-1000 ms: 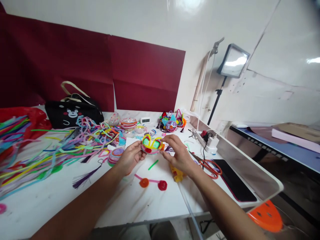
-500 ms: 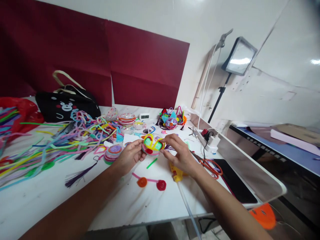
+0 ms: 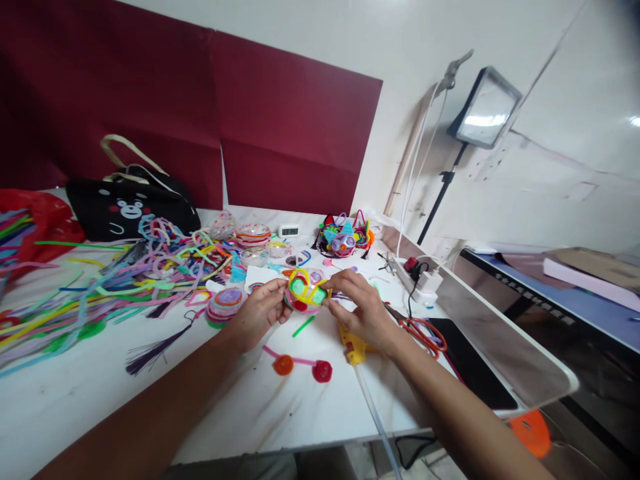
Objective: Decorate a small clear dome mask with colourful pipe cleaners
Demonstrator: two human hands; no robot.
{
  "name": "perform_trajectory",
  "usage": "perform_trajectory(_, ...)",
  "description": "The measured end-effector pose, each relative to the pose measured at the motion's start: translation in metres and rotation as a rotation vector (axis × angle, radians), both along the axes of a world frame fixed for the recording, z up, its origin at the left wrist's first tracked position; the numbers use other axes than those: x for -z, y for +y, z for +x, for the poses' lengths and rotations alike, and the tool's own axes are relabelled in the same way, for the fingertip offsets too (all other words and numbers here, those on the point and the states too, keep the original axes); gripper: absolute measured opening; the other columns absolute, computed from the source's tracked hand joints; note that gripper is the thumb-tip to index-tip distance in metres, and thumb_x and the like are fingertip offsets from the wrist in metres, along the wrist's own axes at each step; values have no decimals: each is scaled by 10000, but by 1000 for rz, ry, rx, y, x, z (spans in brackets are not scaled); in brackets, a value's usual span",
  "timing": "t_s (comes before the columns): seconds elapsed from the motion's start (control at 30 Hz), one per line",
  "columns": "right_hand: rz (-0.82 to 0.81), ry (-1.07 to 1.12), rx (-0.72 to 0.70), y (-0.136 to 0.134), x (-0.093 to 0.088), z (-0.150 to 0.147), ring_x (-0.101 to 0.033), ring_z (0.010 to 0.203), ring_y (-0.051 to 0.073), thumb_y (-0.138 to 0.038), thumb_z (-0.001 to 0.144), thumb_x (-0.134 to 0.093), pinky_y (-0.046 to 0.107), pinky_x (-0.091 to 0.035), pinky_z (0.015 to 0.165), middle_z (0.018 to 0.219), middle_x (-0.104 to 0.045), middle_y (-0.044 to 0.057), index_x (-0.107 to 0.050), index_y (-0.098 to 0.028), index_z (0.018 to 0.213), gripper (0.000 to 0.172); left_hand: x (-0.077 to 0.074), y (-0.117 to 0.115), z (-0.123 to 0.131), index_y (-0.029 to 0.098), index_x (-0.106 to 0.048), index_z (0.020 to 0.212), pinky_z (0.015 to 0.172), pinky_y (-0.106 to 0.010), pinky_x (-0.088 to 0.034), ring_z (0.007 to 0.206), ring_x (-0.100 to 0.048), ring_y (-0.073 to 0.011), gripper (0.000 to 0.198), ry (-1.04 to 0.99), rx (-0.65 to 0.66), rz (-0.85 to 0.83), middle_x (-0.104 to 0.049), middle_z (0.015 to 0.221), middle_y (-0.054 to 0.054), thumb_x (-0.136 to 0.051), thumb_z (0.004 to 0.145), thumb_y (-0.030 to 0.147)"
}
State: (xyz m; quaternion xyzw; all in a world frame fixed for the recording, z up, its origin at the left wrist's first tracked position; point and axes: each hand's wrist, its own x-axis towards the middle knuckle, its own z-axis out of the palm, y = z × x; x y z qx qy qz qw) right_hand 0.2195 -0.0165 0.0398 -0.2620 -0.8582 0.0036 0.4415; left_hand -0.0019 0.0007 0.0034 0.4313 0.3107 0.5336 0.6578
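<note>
Above the middle of the table I hold a small pipe-cleaner craft face (image 3: 306, 293) with green rounds, yellow curved strips and a red spot. My left hand (image 3: 265, 308) pinches its left edge between thumb and fingers. On the opposite side, the fingertips of my right hand (image 3: 359, 303) close on its right edge. Below it lie a short green pipe-cleaner piece (image 3: 303, 327) and a pink strip (image 3: 304, 361) bearing an orange coil (image 3: 283, 365) and a red coil (image 3: 323, 371). A yellow glue gun (image 3: 354, 347) with a clear glue stick rests under my right wrist.
Loose pipe cleaners (image 3: 115, 293) cover the table's left side, near a purple tassel (image 3: 156, 350) and a layered round piece (image 3: 227, 305). Finished colourful crafts (image 3: 344, 237) stand at the back. A power strip (image 3: 417, 283) and black tablet (image 3: 473, 363) lie right, beside a low panel (image 3: 500, 327).
The craft face has tilted slightly in my fingers, showing a lilac round at its top. Both hands keep their grip, and the camera view has shifted a little.
</note>
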Motion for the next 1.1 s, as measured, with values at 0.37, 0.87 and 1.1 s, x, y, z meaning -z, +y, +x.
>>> perform_trajectory(0.37,32,-82,26,0,-2,1,-594,945,197,-246,914,-566,356,-432,829,1002,-650,75,-599,-203,1087,181,0,-1,1,126,-625,853,450,-206,-363,480,-500,-92,119,4,1,19,-604,642,-24,-682,764,181)
perform_trajectory(0.87,59,-133,27,-1,-8,-1,-593,923,198,-227,909,-573,353,-400,806,978,-657,75,-597,-204,1049,144,-3,-2,1,133,-610,870,469,-195,-384,498,-489,-78,138,19,-13,13,-590,657,-4,-677,776,208)
perform_trajectory(1.1,91,-258,60,0,-14,-1,-586,905,192,-206,916,-547,352,-368,810,968,-657,71,-592,-181,1042,137,-2,0,1,134,-612,875,460,-196,-378,499,-496,-81,168,10,-3,24,-591,656,-1,-696,760,222)
